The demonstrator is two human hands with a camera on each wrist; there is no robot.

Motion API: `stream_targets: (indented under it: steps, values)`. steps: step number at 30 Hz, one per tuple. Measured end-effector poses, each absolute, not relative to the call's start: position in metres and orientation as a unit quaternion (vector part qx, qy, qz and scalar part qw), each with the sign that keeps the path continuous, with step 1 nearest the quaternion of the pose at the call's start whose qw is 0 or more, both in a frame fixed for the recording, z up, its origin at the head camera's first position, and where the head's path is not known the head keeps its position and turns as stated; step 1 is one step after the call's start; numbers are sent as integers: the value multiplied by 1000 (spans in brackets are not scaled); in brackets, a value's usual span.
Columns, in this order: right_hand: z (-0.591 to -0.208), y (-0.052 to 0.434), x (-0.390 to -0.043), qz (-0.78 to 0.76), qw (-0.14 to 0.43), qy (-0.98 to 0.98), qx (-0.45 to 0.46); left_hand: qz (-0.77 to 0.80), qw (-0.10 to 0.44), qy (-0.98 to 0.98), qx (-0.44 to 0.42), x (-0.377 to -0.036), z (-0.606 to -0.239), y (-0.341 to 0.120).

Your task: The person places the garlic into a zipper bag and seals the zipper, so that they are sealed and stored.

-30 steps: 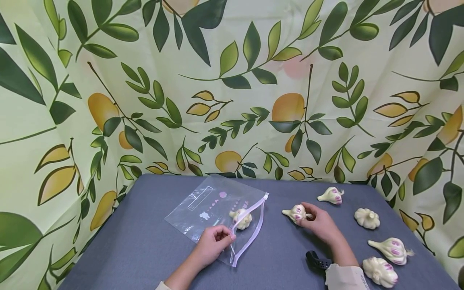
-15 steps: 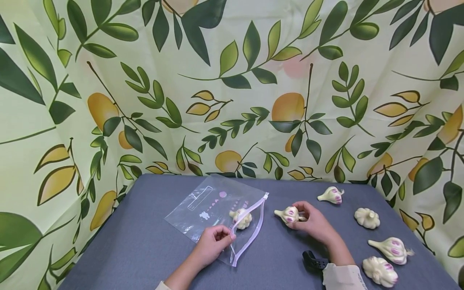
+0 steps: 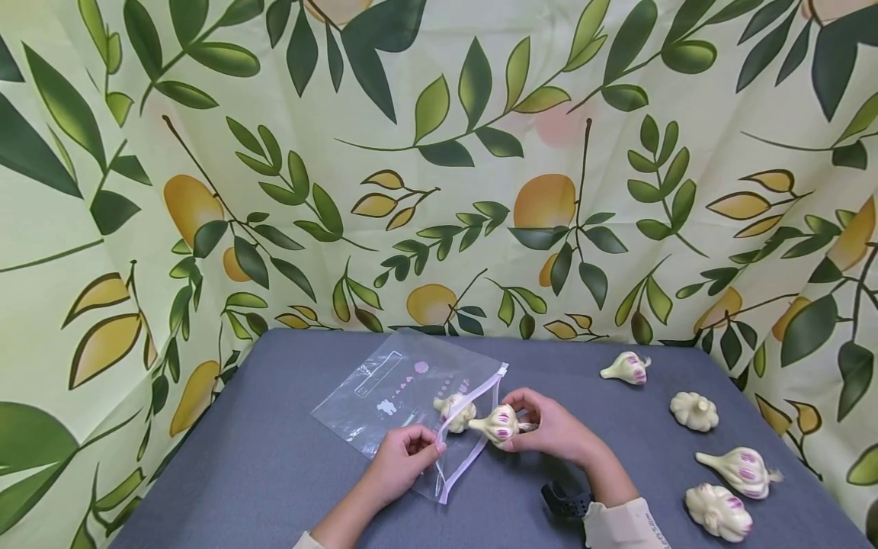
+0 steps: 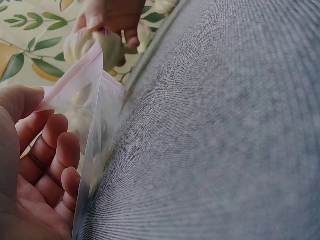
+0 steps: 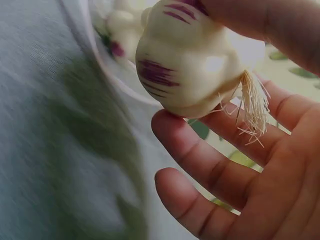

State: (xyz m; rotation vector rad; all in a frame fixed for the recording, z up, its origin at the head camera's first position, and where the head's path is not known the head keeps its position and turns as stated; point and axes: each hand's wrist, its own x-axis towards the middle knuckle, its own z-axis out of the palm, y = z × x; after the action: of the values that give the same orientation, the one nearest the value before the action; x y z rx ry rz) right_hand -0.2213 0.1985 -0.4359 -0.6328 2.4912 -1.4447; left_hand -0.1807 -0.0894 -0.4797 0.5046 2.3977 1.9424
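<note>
**Cream cloth (image 3: pixel 480 175) printed with green leaves and orange fruit, hung behind a blue-grey, fabric-covered table (image 3: pixel 274 435)**

A clear, thin plastic zip bag (image 3: pixel 405 396) with a pale lilac closure is laid on the table, its mouth turned rightward. Its rim is pinched by the left hand (image 3: pixel 406 454) between thumb and forefinger. By the right hand (image 3: pixel 549 428), a smooth, cream, purple-streaked garlic bulb (image 3: pixel 499 427) is pinched between thumb and fingers at its root end; it is held at the bag's mouth, stem toward it. Whether the stem is inside cannot be told. A similar bulb (image 3: pixel 459 414) is seen within the bag.

The held bulb is judged light, firm and somewhat slippery, best gripped round its body; the thin roots could be easily damaged. The bag is judged limp, best held by its stiffer closure.

On the bag, a white-outlined panel, pink shapes and a white cartoon figure are printed; the panel's tiny marks cannot be read. Lettering on the right sleeve (image 3: pixel 617 526) is only partly legible, perhaps "slim".
</note>
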Motion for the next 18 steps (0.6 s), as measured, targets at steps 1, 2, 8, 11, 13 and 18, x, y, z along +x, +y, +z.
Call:
stream_targets:
  steps: [1,2,8,11,13,18]
  values:
    - [-437,195,-221,-482,95,844,-217,623,7,765,163,-181,-480,-90]
    - [-437,192,-221,-476,93,846,-221,623,6,765,165,-181,-480,-90]
    - [-440,179,-217,-474,75,849,-218,624,11,764,164,-181,-480,-90]
    - [-442,173,-216,-468,61,858,-204,622,13,766,160,-176,-470,-88]
    - [-443,168,-215,-462,46,864,-194,618,12,770,158,-174,-465,-88]
    - [-448,161,-215,-455,15,873,-174,612,7,774,159,-179,-476,-88]
